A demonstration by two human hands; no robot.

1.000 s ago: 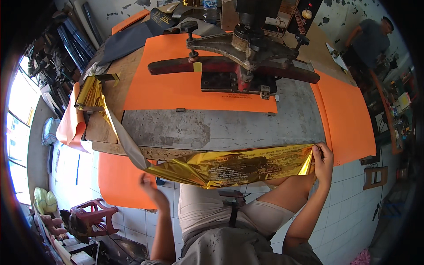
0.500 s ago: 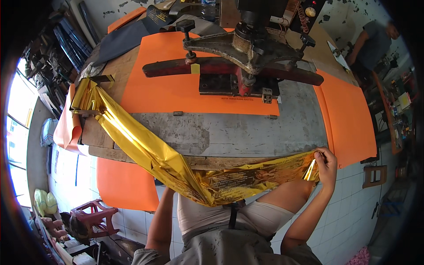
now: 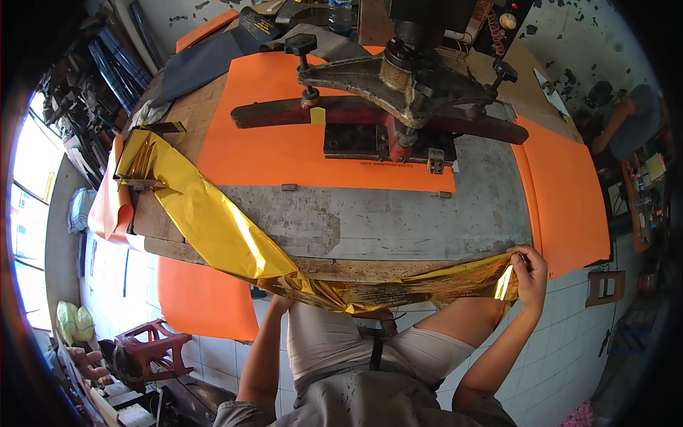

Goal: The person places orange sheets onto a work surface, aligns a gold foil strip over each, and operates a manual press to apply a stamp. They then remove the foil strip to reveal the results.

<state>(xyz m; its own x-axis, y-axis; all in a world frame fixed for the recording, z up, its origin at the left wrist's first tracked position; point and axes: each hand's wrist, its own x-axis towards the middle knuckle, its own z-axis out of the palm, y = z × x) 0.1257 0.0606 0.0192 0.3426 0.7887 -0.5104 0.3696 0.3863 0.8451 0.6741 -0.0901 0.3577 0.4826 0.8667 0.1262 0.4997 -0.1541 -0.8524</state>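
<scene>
A long band of shiny gold foil (image 3: 220,220) runs from a roll on a metal holder (image 3: 135,167) at the left of the bench. It sags past the front edge and over my lap to the right. My right hand (image 3: 530,277) pinches the foil's right end near the bench corner. Below the band's middle, my left hand (image 3: 281,303) shows only in part; its fingers are hidden behind the foil. Faint lettering marks cover the foil's right stretch. Behind it, an orange sheet (image 3: 249,153) lies on the grey metal bed (image 3: 377,228) beneath a heavy press (image 3: 409,85).
A stack of orange sheets (image 3: 569,206) lies to the right, another (image 3: 206,299) below the bench front at left. Dark sheets (image 3: 199,67) lie at the back left. A red plastic stool (image 3: 156,349) stands on the floor. Another person (image 3: 629,121) is at the far right.
The foil's sagging middle has risen and its left stretch has spread wider and flatter. My right hand still pinches the end. The other person has shifted right and lower.
</scene>
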